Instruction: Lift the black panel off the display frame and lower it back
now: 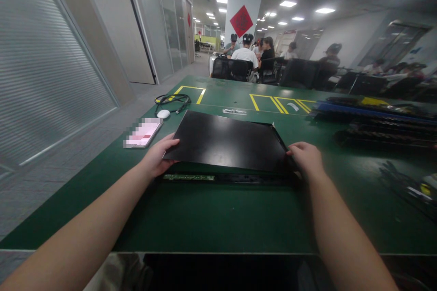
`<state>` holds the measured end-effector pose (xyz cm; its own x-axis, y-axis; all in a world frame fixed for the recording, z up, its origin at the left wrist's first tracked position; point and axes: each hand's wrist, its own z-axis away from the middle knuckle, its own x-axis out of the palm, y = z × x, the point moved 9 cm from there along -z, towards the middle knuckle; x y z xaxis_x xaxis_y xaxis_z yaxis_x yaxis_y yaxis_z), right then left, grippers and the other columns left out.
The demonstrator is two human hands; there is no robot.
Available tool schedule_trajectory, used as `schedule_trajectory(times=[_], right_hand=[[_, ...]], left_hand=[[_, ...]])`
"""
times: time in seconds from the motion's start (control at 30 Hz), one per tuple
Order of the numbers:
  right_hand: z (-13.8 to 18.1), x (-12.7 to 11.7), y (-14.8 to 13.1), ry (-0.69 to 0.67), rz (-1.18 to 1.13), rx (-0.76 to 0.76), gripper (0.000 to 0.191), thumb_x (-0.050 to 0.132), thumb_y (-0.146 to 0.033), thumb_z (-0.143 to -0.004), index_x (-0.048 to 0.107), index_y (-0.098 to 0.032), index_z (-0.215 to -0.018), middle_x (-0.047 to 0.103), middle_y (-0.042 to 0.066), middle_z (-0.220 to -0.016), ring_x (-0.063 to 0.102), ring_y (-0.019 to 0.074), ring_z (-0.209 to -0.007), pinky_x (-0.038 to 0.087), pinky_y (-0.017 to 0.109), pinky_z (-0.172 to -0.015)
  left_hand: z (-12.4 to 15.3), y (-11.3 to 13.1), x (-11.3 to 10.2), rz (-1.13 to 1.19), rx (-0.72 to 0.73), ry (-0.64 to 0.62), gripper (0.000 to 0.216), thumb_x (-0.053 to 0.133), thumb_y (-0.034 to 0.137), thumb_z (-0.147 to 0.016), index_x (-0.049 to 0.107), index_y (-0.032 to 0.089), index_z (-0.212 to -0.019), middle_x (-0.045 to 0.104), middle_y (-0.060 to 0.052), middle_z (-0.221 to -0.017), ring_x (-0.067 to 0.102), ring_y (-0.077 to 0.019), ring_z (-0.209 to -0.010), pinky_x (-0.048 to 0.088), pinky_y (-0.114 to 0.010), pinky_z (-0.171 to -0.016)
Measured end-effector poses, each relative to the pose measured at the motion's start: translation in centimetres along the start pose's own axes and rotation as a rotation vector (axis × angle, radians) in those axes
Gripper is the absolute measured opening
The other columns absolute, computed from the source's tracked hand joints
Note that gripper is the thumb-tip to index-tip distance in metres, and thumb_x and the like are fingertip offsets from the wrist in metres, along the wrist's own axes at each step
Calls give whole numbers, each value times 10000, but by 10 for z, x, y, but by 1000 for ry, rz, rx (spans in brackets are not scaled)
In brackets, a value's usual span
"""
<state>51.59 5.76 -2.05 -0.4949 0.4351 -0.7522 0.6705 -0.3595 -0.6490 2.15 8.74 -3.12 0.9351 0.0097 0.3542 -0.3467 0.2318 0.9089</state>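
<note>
A flat, glossy black screen panel (228, 138) lies tilted over a thin black frame (252, 179) on the green table. Its near edge is raised, so the frame's near strip shows with a green circuit board (189, 177) along it. My left hand (162, 154) grips the panel's near left corner, thumb on top and fingers underneath. At the right side my right hand (303, 157) is closed, fingertips pinching the frame's right edge beside the panel. The fingers' undersides and most of the frame are hidden.
On the green table (218, 227), a phone (145, 132), a white mouse (163, 114) and a coiled black cable (174, 100) lie at left. A stack of dark panels (372, 120) and loose cables (409, 186) are at right. Several people sit beyond the table.
</note>
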Motion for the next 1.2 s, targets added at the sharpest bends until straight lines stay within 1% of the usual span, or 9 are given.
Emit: schedule_trajectory(times=[0.1,0.2,0.27,0.4,0.5,0.7,0.9,1.03,1.2], right_hand=[[2,-1,-2,-7,33,3,246,574,-317,-755,762,-209,-871,776,63,-822,683,241,-804,478,318,-679],[4,-1,-6,-23,72,3,231,585,-294,-746,763,-203,-861,774,75,-811,685,244,-793,474,318,-669],[5,-2,-8,-26,96,-2,220,586,-285,-744,763,-208,-849,772,75,-806,688,247,-804,473,318,-670],[5,1,-6,-50,63,16,212,584,-286,-743,759,-210,-833,774,73,-804,687,236,-750,485,314,-653],[4,1,-3,-42,20,31,211,588,-292,-732,756,-202,-823,776,77,-803,676,225,-692,491,308,-622],[4,0,-3,-35,45,22,213,580,-286,-739,754,-200,-826,777,76,-806,670,223,-684,489,314,-623],[1,2,0,-25,31,12,225,586,-302,-733,753,-196,-840,774,84,-795,670,224,-682,497,313,-623],[1,2,1,-29,21,11,238,582,-310,-737,758,-203,-856,778,81,-812,673,229,-690,497,318,-628],[3,1,-1,-39,50,28,231,572,-301,-750,756,-209,-855,777,72,-820,669,225,-689,492,323,-651]], left_hand=[[0,0,0,-3,1,9,480,730,138,-693,711,221,-1166,758,-29,-880,679,-167,-630,529,-232,-507],[0,1,-1,-15,8,20,478,750,125,-671,717,205,-1141,762,-40,-880,715,-198,-700,550,-245,-556],[1,1,-2,-22,7,29,453,753,126,-676,720,205,-1121,765,-44,-888,726,-209,-724,552,-247,-558],[1,1,-1,-19,14,24,392,733,123,-709,722,223,-1087,765,-40,-912,733,-213,-752,558,-255,-574],[0,2,-1,-31,28,17,412,751,123,-704,713,227,-1102,764,-52,-950,738,-228,-782,558,-266,-586],[2,1,2,-36,13,20,474,740,113,-713,691,230,-1169,771,-66,-984,743,-234,-800,563,-270,-596],[4,3,10,-30,32,-40,482,758,138,-690,713,241,-1159,769,-66,-1009,741,-239,-843,571,-263,-614],[3,3,9,-18,27,-29,493,756,132,-683,718,252,-1160,770,-60,-1043,742,-247,-889,576,-267,-629],[2,1,7,-8,10,-12,472,731,123,-702,723,256,-1155,775,-52,-1052,745,-237,-875,573,-260,-622]])
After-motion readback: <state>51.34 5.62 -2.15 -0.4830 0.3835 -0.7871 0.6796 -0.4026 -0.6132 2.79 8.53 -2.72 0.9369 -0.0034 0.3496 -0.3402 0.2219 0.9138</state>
